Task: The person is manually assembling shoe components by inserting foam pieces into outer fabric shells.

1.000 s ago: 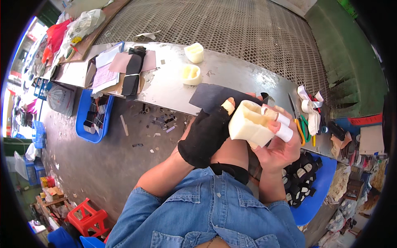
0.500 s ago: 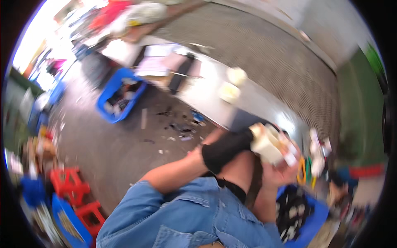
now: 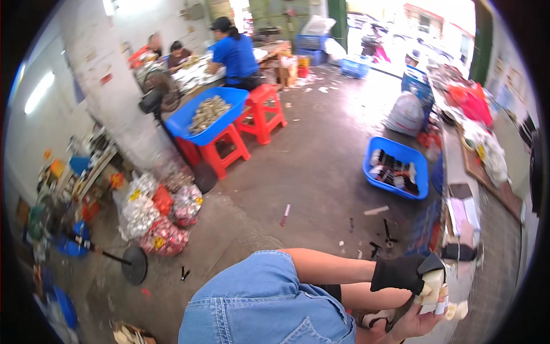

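At the lower right, my left hand [image 3: 401,274] wears a black glove that leaves the fingertips out. Its fingers are closed on a cream-white block [image 3: 431,291], whose exact kind I cannot make out. From below, my right hand [image 3: 417,322] is bare, with white wraps on its fingers, and it grips the same block. A dark flat piece [image 3: 431,264] sits at the top of the block by the glove; part of it is hidden. Just beyond the right fingers, pale cream pieces [image 3: 457,311] lie on the long bench [image 3: 467,275].
Papers and a black strip [image 3: 458,252] lie farther along the bench. A blue tub [image 3: 425,189] of dark pieces stands on the floor. Red stools [image 3: 226,152] support another blue tub [image 3: 172,123]. Filled bags [image 3: 163,235] lean by a pillar. A person in blue [image 3: 240,57] sits at a far table.
The view has swung left, bringing the far table, stools and doorway in. My hands now appear lower and farther right, still together on the cream-white block.
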The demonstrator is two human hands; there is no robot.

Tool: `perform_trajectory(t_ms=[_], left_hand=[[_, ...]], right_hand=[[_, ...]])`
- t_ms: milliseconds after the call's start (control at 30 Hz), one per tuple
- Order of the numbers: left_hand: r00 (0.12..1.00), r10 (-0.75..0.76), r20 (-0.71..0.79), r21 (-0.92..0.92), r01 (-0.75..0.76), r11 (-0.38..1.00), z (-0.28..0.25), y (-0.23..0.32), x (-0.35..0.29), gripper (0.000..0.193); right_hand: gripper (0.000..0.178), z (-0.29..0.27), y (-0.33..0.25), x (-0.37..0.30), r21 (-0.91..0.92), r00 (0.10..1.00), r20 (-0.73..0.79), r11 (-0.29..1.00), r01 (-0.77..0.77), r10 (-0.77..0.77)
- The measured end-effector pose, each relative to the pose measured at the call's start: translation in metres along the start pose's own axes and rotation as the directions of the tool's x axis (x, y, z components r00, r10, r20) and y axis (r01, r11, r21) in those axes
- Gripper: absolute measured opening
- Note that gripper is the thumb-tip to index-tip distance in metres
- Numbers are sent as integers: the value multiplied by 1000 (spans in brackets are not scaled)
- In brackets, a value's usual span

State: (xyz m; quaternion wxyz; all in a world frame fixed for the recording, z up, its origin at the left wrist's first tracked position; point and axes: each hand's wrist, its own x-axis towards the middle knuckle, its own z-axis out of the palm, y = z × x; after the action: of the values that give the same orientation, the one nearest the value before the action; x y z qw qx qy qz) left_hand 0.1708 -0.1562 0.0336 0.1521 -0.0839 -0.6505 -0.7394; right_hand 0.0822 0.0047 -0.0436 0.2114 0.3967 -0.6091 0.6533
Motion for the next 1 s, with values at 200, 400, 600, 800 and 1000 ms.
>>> perform_trajectory(t_ms=[200,400,600,800,1000], left_hand=[[975,48,-215,77,-32,997,-43,4,-52,51],[984,126,-129,236,-93,967,-75,43,-72,37],[976,-186,-109,6,188,982,-93,24,-54,39],[955,-296,-31,-193,284,939,-102,5,-30,39],[965,-254,-58,-426,206,881,-89,-45,-2,39]], right_hand=[[49,55,-3,-8,-65,976,158,985,162,-150],[51,86,-33,1,-46,975,166,987,156,-146],[59,106,-46,7,-41,988,97,991,126,-122],[54,108,-25,14,-6,999,12,999,48,-48],[53,101,-16,33,-267,968,153,934,236,-201]])
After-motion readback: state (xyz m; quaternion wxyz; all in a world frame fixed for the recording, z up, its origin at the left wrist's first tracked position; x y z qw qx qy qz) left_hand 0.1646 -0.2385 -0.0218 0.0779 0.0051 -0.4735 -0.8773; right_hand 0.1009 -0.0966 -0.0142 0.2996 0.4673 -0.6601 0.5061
